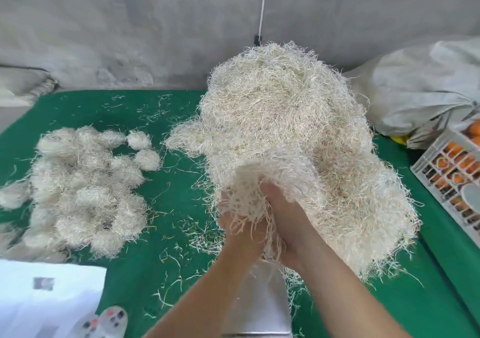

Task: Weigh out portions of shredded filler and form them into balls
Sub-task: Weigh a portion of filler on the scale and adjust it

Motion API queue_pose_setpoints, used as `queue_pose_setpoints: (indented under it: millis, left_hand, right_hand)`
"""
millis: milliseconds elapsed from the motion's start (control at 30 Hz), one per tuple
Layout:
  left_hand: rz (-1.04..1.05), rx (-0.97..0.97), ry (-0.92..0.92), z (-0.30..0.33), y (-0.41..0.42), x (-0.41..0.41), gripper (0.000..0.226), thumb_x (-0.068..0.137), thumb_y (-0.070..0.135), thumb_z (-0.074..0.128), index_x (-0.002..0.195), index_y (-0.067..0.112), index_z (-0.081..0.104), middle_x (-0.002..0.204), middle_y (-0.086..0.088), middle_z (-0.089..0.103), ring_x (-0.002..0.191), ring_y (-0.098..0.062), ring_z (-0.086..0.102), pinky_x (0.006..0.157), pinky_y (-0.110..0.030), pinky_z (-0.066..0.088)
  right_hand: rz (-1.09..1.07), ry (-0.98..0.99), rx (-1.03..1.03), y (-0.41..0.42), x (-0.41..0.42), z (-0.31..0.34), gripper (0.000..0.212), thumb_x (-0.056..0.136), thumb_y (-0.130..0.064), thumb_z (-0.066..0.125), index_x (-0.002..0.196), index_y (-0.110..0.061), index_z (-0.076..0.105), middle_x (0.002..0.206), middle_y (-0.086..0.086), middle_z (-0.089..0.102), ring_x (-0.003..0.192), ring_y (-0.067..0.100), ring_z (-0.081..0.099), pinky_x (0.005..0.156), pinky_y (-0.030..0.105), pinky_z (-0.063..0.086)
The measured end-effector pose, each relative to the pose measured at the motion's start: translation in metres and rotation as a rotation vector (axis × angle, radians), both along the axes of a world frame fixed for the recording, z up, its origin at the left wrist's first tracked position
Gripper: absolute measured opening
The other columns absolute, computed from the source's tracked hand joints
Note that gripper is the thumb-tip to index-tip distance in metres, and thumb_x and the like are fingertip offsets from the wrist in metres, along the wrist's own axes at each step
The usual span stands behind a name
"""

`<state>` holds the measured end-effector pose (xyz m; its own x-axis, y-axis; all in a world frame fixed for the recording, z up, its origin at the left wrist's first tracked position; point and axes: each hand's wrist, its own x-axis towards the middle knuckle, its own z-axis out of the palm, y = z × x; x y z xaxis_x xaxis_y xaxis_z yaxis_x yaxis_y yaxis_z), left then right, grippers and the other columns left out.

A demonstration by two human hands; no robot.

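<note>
A tall heap of pale shredded filler stands on the green table at centre right. My left hand and my right hand are pressed close together at the heap's near edge, gripping a tuft of filler whose strands hang over the fingers. Below my hands a shiny metal scale pan shows between my forearms. On the left lies a pile of several finished filler balls.
A white slatted crate with orange fruit sits at the right edge, a grey sack behind it. A white plastic bag fills the near left corner. Loose strands litter the green cover. A concrete wall stands behind.
</note>
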<state>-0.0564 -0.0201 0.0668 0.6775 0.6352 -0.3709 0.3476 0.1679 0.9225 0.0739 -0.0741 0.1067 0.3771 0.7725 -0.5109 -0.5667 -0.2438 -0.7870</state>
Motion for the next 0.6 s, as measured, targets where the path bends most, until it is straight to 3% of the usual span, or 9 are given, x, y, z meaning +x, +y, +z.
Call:
queue_pose_setpoints:
  millis: [67,133,233,333,433,500,533,567,600]
  left_hand:
    - [-0.039,-0.072,-0.005,-0.002,-0.008,-0.006,0.085,0.096,0.062,0.044,0.156,0.003,0.033,0.162,-0.020,0.037,0.147,-0.027,0.041,0.118,-0.036,0.031]
    - [-0.032,-0.156,-0.106,0.000,-0.008,-0.015,0.063,0.100,0.044,0.062,0.144,0.001,0.050,0.144,-0.017,0.059,0.127,-0.017,0.063,0.104,-0.031,0.050]
    - [0.029,-0.140,-0.042,-0.018,-0.008,-0.043,0.046,0.084,0.061,0.074,0.118,0.030,0.069,0.115,0.010,0.075,0.105,-0.004,0.070,0.093,-0.028,0.052]
    - [0.319,-0.204,0.027,-0.050,-0.011,-0.054,0.017,0.102,0.022,0.062,0.118,0.019,0.057,0.114,-0.005,0.065,0.098,-0.017,0.065,0.088,-0.034,0.052]
    - [0.362,-0.197,0.003,-0.064,-0.029,-0.050,0.047,0.100,0.022,0.068,0.137,0.027,0.039,0.122,0.003,0.060,0.096,-0.011,0.063,0.081,-0.029,0.053]
    - [0.210,-0.064,0.045,-0.079,-0.036,-0.043,0.058,0.096,0.015,0.073,0.145,0.012,0.042,0.132,0.004,0.059,0.108,-0.014,0.064,0.102,-0.033,0.052]
    - [0.174,-0.026,0.060,-0.087,-0.037,-0.039,0.050,0.094,0.010,0.074,0.137,0.000,0.051,0.128,-0.009,0.066,0.107,-0.025,0.068,0.102,-0.043,0.054]
    - [0.165,-0.019,0.050,-0.092,-0.036,-0.037,0.044,0.092,0.010,0.074,0.131,-0.003,0.056,0.117,-0.015,0.070,0.099,-0.029,0.071,0.091,-0.047,0.059]
    - [0.174,-0.003,0.092,-0.095,-0.034,-0.036,0.042,0.092,0.015,0.072,0.130,0.003,0.058,0.110,-0.013,0.071,0.091,-0.026,0.071,0.075,-0.040,0.060]
  right_hand:
    - [-0.087,-0.082,-0.040,-0.008,0.000,-0.013,0.123,0.044,-0.059,0.094,0.149,-0.010,0.052,0.138,0.020,0.064,0.118,0.042,0.068,0.099,0.064,0.054]
    - [-0.077,-0.198,-0.097,-0.016,0.003,-0.028,0.108,0.054,-0.053,0.085,0.141,0.001,0.053,0.123,0.027,0.069,0.105,0.045,0.072,0.092,0.068,0.056]
    - [0.011,-0.377,-0.197,-0.032,-0.002,-0.051,0.100,0.066,-0.060,0.078,0.140,0.003,0.051,0.129,0.023,0.066,0.116,0.040,0.067,0.101,0.063,0.053]
    - [0.091,-0.402,-0.303,-0.044,-0.013,-0.079,0.105,0.085,-0.064,0.068,0.161,-0.005,0.024,0.160,0.016,0.041,0.142,0.037,0.045,0.116,0.055,0.039]
    - [0.253,-0.239,-0.365,-0.047,-0.023,-0.095,0.095,0.074,-0.069,0.060,0.150,-0.012,0.049,0.145,0.017,0.057,0.131,0.038,0.054,0.115,0.060,0.038]
    - [0.366,-0.089,-0.356,-0.048,-0.030,-0.103,0.083,0.077,-0.064,0.057,0.142,-0.013,0.059,0.132,0.019,0.066,0.122,0.040,0.061,0.114,0.066,0.039]
    - [0.393,-0.103,-0.381,-0.048,-0.029,-0.108,0.087,0.078,-0.063,0.059,0.150,-0.014,0.050,0.140,0.019,0.061,0.127,0.041,0.058,0.115,0.065,0.037]
    - [0.401,-0.179,-0.418,-0.049,-0.025,-0.115,0.096,0.080,-0.061,0.063,0.159,-0.017,0.032,0.154,0.019,0.049,0.137,0.042,0.050,0.117,0.063,0.034]
    - [0.385,-0.294,-0.449,-0.051,-0.021,-0.119,0.104,0.085,-0.058,0.069,0.164,-0.019,0.013,0.164,0.018,0.034,0.144,0.042,0.041,0.118,0.062,0.031]
